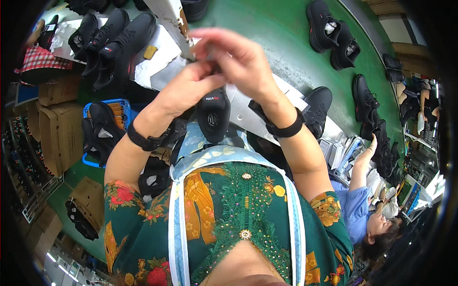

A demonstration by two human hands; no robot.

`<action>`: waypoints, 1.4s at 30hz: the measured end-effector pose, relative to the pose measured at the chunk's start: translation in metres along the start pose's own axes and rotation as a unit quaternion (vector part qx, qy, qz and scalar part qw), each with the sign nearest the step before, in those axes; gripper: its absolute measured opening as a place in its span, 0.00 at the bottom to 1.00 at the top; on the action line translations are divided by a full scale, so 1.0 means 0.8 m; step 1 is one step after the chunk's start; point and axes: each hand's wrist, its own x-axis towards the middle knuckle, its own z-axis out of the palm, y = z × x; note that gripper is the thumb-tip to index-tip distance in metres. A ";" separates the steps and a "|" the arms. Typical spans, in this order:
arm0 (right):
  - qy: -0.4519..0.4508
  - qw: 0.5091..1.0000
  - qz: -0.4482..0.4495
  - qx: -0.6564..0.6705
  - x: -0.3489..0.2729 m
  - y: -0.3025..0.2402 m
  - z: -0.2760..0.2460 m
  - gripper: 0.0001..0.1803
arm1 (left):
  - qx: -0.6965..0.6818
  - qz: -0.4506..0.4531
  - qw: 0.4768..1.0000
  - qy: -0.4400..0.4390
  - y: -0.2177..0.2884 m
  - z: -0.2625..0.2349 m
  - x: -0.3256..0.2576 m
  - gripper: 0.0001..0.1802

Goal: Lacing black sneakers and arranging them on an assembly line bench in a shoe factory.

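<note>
A black shoe (213,119) stands in front of my body with its heel toward me and its insole showing; its front part is hidden under my hands. My left hand (192,88) is closed above the shoe, thumb and fingers pressed together near the laces' side. Over it and to the right, my right hand (241,64) bends inward with curled fingers that are partly smeared by motion. The fingers of both hands meet, and what lies between them is too hidden to make out. Each wrist wears a black band.
Several black shoes (119,45) stand at the upper left beside white paper with a small yellowish block (150,52). A blue basket (126,112) holds shoes at left. More shoes (330,35) line the green belt. A co-worker's arm (362,164) reaches in at right.
</note>
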 end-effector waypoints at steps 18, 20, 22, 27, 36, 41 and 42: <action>-0.011 0.975 0.219 0.022 0.008 0.058 -0.067 0.15 | 0.875 0.275 0.398 -0.004 -0.022 -0.013 0.014 0.19; 0.051 0.960 0.244 0.128 -0.015 0.077 -0.058 0.16 | 0.868 0.272 0.415 -0.024 -0.042 -0.023 0.016 0.17; 0.040 0.936 0.294 0.190 -0.061 0.092 -0.037 0.16 | 0.725 0.182 0.658 -0.088 -0.056 -0.033 0.009 0.15; 0.056 0.890 0.342 0.295 -0.143 0.077 0.010 0.16 | -0.148 -0.134 0.977 -0.080 -0.083 -0.033 -0.009 0.12; 0.044 0.974 0.125 0.185 -0.067 0.072 -0.004 0.19 | 0.130 0.068 0.975 -0.167 -0.081 -0.004 -0.016 0.11; -0.038 0.957 0.200 0.209 -0.086 0.113 0.040 0.25 | 0.449 0.253 0.843 0.158 -0.049 -0.027 -0.006 0.09; 0.000 0.947 0.250 0.204 -0.090 0.110 0.046 0.20 | 0.326 0.213 0.908 0.154 -0.052 -0.030 -0.002 0.10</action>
